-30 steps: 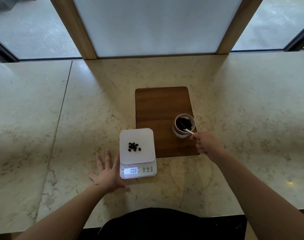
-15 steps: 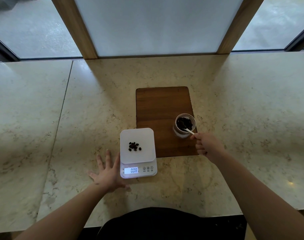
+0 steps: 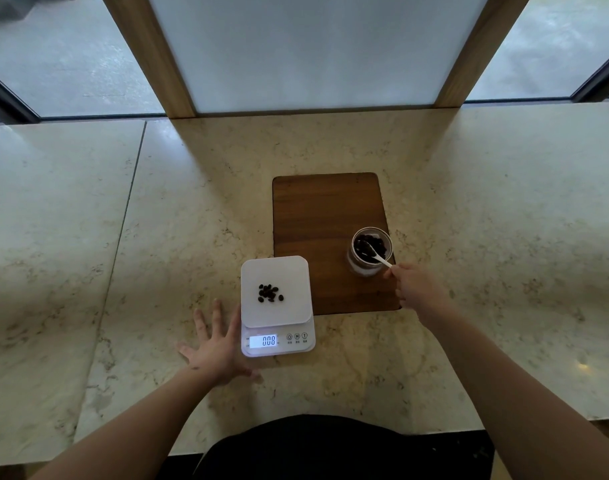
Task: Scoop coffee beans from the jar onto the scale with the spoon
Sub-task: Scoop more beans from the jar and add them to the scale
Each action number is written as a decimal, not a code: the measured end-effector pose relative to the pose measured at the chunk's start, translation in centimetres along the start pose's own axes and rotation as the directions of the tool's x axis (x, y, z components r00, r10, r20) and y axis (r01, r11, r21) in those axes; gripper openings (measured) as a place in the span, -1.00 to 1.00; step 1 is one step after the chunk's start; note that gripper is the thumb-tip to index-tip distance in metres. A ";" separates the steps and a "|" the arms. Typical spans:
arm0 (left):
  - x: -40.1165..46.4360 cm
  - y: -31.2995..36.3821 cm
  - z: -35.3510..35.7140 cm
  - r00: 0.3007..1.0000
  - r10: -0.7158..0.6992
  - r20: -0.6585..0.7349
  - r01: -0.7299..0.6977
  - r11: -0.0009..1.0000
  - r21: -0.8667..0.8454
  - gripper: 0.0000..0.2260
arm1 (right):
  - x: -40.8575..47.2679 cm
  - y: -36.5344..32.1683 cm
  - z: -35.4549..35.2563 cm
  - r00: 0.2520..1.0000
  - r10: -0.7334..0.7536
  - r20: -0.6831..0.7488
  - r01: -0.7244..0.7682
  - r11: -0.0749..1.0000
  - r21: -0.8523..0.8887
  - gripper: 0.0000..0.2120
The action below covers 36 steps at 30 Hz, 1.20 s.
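Marble counter (image 3: 469,202), wooden board (image 3: 316,209) under jar (image 3: 369,252), right hand (image 3: 417,287) pinching spoon (image 3: 379,257), left hand (image 3: 216,348) splayed beside scale (image 3: 278,306).

White scale (image 3: 277,292), dark beans (image 3: 269,293), brown board (image 3: 325,216), veined cream counter (image 3: 486,209).

A pale, veined marble tabletop (image 3: 486,209) fills most of the view, with a thin seam (image 3: 129,202) running through its slab left of the dark brown rectangular wooden board (image 3: 316,216) lying flat at its middle. Beyond the board, at the tabletop's far edge, a frosted white panel (image 3: 313,50) stands between two slanted light wooden posts (image 3: 150,53), with grey windows (image 3: 60,57) to either side
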<state>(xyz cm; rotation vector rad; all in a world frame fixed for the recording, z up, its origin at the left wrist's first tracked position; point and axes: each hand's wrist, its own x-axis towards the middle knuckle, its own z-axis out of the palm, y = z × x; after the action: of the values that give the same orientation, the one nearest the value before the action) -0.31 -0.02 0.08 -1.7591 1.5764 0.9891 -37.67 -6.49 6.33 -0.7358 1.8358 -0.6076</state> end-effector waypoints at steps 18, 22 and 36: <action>-0.2 0.1 -0.2 1.000 -0.002 0.005 0.002 1.000 0.004 0.36 | 0.2 -1.1 1.7 0.994 -0.070 -0.082 0.056 0.986 -0.157 -0.69; -0.6 0.4 -0.4 1.000 -0.001 0.010 0.001 1.000 0.003 0.38 | 0.0 -1.4 1.7 0.999 0.043 -0.026 -0.043 0.999 -0.026 -0.67; -0.9 0.5 -0.5 1.000 -0.002 0.011 0.001 1.000 0.013 0.36 | -0.4 -0.9 1.2 0.987 0.142 0.081 -0.160 0.945 0.285 -0.72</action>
<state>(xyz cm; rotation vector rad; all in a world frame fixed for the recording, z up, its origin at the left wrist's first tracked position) -0.77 0.00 1.14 -1.7431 1.5711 0.9843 -36.21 -6.93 6.77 -0.4084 1.6830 -0.7273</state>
